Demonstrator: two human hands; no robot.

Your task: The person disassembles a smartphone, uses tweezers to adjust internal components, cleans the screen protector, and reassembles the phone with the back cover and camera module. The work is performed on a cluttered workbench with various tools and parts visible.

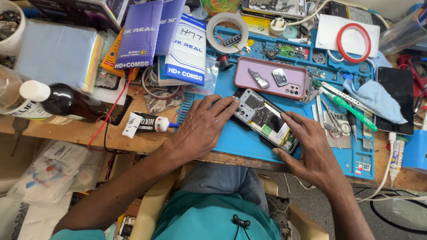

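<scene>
An opened smartphone (266, 121) with its back off and its inner parts showing lies tilted on a blue work mat (240, 138). My left hand (202, 124) rests flat on the mat, fingertips touching the phone's upper left end. My right hand (307, 142) grips the phone's lower right end and long edge with thumb and fingers. Just behind the phone lies a pink phone back cover (267, 80) with two small metal parts on it.
A black glue tube (149, 123) lies left of the mat, a dark bottle (62, 100) farther left. Blue boxes (164, 40), tape rolls (230, 31), a green pen (351, 109), tweezers, a blue cloth (376, 98) and a dark tablet (398, 100) crowd the bench.
</scene>
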